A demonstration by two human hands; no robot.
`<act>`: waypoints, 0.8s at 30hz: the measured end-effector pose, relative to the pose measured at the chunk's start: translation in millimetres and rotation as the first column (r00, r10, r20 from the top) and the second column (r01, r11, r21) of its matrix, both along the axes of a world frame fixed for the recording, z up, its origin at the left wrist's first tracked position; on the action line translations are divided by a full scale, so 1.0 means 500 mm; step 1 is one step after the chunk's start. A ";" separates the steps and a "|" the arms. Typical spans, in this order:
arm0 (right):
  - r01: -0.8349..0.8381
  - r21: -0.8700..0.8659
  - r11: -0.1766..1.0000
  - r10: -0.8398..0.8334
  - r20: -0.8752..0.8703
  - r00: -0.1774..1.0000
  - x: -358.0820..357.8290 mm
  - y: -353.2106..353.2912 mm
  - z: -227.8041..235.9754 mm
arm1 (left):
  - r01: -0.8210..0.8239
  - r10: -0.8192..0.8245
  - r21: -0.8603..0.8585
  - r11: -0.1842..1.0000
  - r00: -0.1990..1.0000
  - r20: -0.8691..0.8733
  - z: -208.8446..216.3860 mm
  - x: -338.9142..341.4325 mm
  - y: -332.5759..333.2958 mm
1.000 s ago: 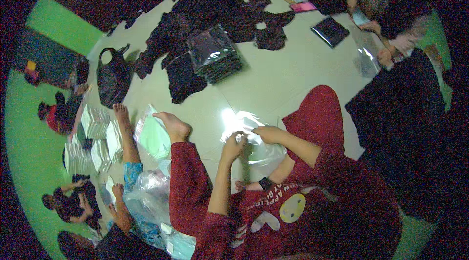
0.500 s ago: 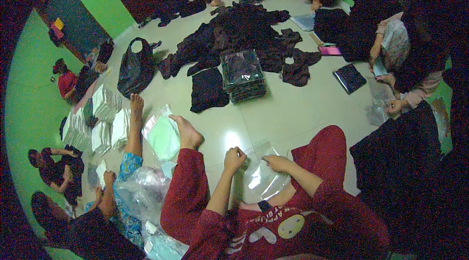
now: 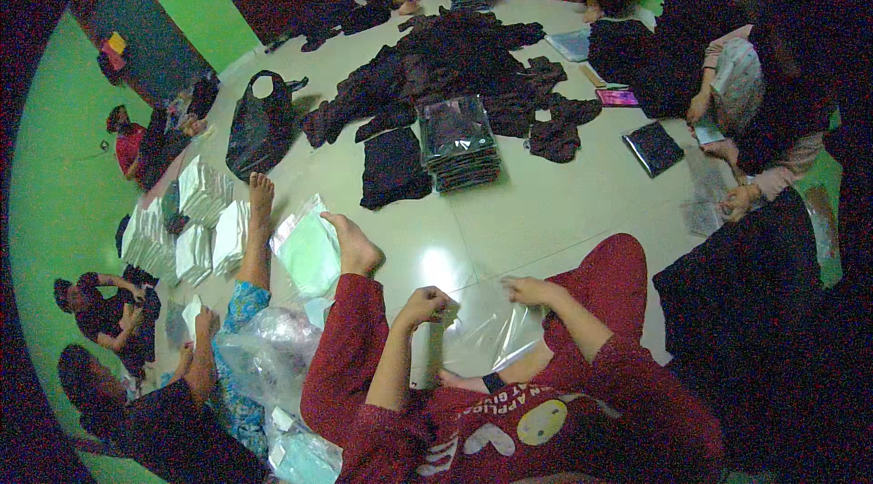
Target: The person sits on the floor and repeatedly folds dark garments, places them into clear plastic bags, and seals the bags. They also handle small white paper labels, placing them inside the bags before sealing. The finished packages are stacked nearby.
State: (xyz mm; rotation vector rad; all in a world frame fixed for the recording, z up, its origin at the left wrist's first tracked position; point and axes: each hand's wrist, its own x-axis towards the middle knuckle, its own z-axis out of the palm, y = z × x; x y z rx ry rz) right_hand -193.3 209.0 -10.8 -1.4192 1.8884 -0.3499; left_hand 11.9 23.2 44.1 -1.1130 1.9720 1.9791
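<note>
I sit on the floor with a clear plastic bag spread between my legs. My right hand pinches the bag's upper right edge between thumb and fingers. My left hand is closed, its fingertips curled at the bag's upper left side. The film between the hands is nearly invisible apart from bright glints and creases. Farther ahead stands a stack of dark garments in clear packaging, with a folded black garment left of it.
A heap of dark clothes lies beyond the stack. At left are a black carrier bag, stacks of white bundles and crumpled clear plastic. A packed black garment lies at right. Several people sit around, one close on each side.
My hands have moved slightly apart, the left one lower and leftward, the right one rightward. The bag's film is drawn up into sharper creases toward my right hand.
</note>
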 end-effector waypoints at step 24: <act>0.045 -0.232 0.972 0.088 0.534 0.841 0.071 -0.016 0.139 | -0.349 0.338 0.049 0.936 0.850 -0.403 0.004 -0.057 0.198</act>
